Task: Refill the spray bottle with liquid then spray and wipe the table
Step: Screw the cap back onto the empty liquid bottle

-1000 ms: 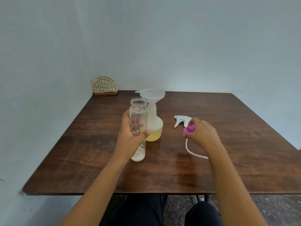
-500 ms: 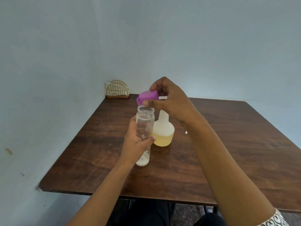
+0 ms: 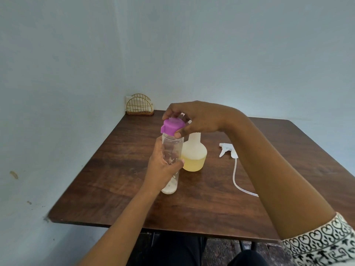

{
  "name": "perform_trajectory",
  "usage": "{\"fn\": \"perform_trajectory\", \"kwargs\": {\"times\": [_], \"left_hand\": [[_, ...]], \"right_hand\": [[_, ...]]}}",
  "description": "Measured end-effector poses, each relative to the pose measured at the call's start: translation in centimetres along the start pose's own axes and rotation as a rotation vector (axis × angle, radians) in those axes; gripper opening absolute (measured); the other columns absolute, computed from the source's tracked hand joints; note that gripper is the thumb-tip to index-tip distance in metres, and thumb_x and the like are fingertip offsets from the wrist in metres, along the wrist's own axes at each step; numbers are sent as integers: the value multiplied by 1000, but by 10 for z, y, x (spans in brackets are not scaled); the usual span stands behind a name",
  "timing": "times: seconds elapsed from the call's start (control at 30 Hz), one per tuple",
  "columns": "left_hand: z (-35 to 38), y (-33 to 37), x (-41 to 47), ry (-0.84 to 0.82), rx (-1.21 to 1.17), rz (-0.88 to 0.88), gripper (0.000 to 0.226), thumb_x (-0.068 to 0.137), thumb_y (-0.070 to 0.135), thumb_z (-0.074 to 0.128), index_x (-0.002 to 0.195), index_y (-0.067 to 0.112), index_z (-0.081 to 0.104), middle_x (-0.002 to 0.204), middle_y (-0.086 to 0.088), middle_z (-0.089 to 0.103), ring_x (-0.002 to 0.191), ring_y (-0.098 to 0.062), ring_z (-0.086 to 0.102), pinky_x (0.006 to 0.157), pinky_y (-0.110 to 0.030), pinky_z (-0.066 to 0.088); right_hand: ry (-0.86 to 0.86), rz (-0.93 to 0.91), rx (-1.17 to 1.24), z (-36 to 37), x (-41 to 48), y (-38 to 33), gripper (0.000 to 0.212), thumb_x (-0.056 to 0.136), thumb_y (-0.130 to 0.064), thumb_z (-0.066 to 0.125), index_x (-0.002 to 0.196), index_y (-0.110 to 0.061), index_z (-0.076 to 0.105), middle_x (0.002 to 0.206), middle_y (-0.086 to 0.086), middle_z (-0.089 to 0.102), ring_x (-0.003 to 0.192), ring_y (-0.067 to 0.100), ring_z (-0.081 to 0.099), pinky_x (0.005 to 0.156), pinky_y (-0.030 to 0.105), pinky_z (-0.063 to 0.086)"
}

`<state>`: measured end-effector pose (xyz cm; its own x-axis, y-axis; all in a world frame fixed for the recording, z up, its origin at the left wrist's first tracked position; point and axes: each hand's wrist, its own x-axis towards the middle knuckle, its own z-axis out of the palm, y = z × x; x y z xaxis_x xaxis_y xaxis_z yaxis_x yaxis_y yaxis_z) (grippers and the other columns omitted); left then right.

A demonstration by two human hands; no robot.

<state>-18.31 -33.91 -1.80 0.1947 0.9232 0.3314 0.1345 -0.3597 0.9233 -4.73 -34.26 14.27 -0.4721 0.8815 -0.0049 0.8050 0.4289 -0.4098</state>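
The spray bottle (image 3: pixel 194 156), white and translucent, stands upright near the middle of the table (image 3: pixel 211 208), its rounded lower part holding pale yellow liquid; its neck rises behind the right grip (image 3: pixel 196 118), so the top of it is hidden. The spray head (image 3: pixel 226 149) is off the bottle and lies on the table to its right, apart from it, with its thin tube (image 3: pixel 235 177) trailing toward the near edge until it passes behind the right forearm. Just to the left of the spray bottle stands a tall clear bottle (image 3: pixel 172 148), upright with its base on the table and a little whitish residue at the bottom. The left grip (image 3: pixel 163 166) is wrapped around the middle of this clear bottle, thumb across the front. The right grip reaches over from above and grasps a purple cap (image 3: pixel 172 126) by its sides, the cap sitting on the clear bottle's mouth; whether it is screwed on cannot be told. A patterned black-and-white sleeve (image 3: pixel 322 240) shows at the lower right. In the far left corner of the table, against the pale blue wall (image 3: pixel 76 73), sits a gold wire holder (image 3: pixel 139 104)
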Motion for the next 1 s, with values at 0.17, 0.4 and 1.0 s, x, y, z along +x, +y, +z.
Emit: {"fn": "perform_trajectory", "kwargs": {"times": [0.17, 0.4, 1.0], "left_hand": [[0, 2, -4, 7, 2, 10, 72, 75, 1, 74, 106, 54, 37, 104, 23, 54, 93, 16, 55, 69, -5, 46], [0, 1, -5, 26, -24, 0, 70, 71, 6, 75, 113, 48, 38, 108, 12, 59, 100, -4, 60, 79, -19, 51], [-5, 1, -7, -14, -72, 9, 71, 73, -5, 72, 117, 42, 43, 105, 11, 62, 95, -1, 62, 77, -18, 51]], "right_hand": [[-112, -9, 3, -6, 1, -3, 56, 79, -10, 74, 127, -18, 45, 119, -2, 53, 85, 3, 55, 76, 19, 47], [-115, -72, -285, -11, 17, -14, 55, 75, -20, 77, 125, -22, 54, 108, -8, 51, 82, 3, 47, 66, 13, 34], [27, 185, -547, 1, 18, -42, 62, 80, -69, 51, 55, -12, 51, 48, 0, 55, 46, 14, 55, 62, 27, 47]]}}
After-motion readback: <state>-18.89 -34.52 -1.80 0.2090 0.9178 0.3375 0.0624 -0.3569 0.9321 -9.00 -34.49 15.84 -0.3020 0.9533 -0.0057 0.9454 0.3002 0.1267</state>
